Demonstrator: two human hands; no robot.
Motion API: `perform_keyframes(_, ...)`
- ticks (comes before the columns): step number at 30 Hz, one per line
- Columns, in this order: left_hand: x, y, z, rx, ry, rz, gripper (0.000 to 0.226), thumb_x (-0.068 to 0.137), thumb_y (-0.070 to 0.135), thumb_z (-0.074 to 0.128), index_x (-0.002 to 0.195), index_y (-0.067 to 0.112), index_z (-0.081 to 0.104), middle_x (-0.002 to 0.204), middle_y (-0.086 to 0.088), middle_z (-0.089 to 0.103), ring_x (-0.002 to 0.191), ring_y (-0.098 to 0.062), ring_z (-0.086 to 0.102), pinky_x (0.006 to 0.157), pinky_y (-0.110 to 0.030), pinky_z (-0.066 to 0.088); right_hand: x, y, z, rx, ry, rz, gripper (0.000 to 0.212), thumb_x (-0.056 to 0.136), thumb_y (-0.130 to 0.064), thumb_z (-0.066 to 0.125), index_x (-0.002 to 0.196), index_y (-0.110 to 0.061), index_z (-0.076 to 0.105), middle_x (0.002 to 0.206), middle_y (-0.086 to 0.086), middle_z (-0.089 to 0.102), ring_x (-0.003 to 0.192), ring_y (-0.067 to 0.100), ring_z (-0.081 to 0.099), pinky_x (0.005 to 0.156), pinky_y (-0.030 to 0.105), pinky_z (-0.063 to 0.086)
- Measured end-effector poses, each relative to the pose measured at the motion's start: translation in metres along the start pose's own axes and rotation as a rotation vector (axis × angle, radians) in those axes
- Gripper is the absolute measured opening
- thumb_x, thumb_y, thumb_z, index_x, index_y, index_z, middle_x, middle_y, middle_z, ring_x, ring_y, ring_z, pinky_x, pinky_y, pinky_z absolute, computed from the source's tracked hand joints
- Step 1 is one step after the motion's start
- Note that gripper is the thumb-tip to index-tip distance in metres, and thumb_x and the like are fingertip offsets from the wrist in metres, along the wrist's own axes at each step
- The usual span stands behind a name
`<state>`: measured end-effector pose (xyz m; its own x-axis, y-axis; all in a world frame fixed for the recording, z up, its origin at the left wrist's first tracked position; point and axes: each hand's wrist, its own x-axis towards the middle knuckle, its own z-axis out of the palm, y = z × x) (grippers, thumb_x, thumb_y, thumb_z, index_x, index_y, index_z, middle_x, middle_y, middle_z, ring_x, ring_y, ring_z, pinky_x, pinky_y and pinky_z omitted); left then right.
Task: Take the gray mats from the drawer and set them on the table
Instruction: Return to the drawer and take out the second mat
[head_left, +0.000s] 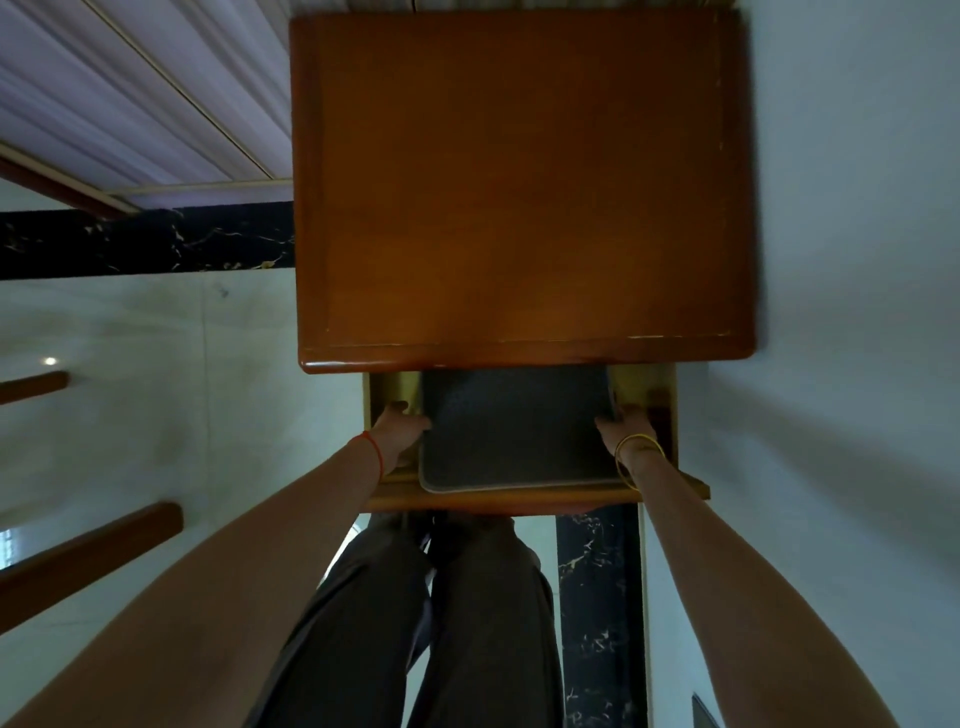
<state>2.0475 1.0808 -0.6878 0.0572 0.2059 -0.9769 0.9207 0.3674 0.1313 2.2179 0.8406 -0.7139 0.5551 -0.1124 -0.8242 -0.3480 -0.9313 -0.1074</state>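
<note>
A gray mat with a textured top lies in the pulled-out wooden drawer under the front edge of the brown wooden table. Its far part is hidden beneath the tabletop. My left hand sits at the mat's left edge, fingers curled under or against it. My right hand is at the mat's right edge, where the edge looks lifted against the fingers. Whether more than one mat lies there cannot be told.
A pale wall runs along the right of the table. Light tiled floor with a black marble strip lies to the left. Brown wooden pieces stand at the left edge. My legs are below the drawer front.
</note>
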Motion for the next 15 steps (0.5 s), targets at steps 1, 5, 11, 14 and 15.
perform_keyframes(1,0.001,-0.001,0.000,-0.029,-0.012,-0.010,0.061,0.094,0.017,0.061,0.147,0.016,0.030,0.142,-0.015,0.047,0.129,-0.037,0.049,0.106,-0.048,0.044,-0.003,-0.001,-0.002,0.015,-0.003,0.014,0.032,0.092,-0.029,0.056,0.111,-0.002,0.056,0.094,0.015,0.060,0.092,0.031,0.059,0.083,0.039,0.049)
perform_keyframes(5,0.003,-0.007,-0.002,-0.076,0.015,-0.007,0.033,0.094,0.009,0.060,0.123,0.011,0.046,0.120,-0.013,0.056,0.107,-0.030,0.059,0.098,-0.041,0.051,-0.002,0.001,-0.011,0.045,0.011,0.062,0.033,0.092,-0.026,0.058,0.109,0.002,0.061,0.110,0.021,0.063,0.098,0.035,0.058,0.083,0.038,0.045)
perform_keyframes(11,-0.019,-0.015,-0.014,-0.187,-0.040,0.026,0.014,0.089,-0.001,0.059,0.089,0.011,0.051,0.087,-0.013,0.056,0.074,-0.020,0.055,0.074,-0.030,0.050,-0.029,0.003,-0.028,0.202,-0.019,0.036,0.042,0.091,-0.024,0.060,0.125,-0.001,0.054,0.122,0.020,0.058,0.113,0.038,0.055,0.098,0.044,0.044)
perform_keyframes(14,-0.044,-0.018,-0.019,-0.209,-0.133,0.086,0.022,0.087,-0.002,0.059,0.103,0.013,0.059,0.102,-0.016,0.060,0.084,-0.023,0.060,0.079,-0.036,0.050,-0.055,0.006,-0.033,0.200,-0.010,-0.029,0.037,0.092,-0.024,0.057,0.124,-0.006,0.055,0.121,0.020,0.059,0.111,0.038,0.056,0.098,0.046,0.045)
perform_keyframes(15,-0.057,-0.019,-0.020,-0.214,-0.140,0.100,0.028,0.087,-0.002,0.058,0.110,0.015,0.061,0.105,-0.013,0.062,0.089,-0.024,0.062,0.080,-0.037,0.052,-0.067,0.008,-0.035,0.197,-0.007,-0.042,0.034,0.093,-0.023,0.056,0.123,-0.006,0.055,0.119,0.019,0.059,0.111,0.038,0.055,0.098,0.046,0.045)
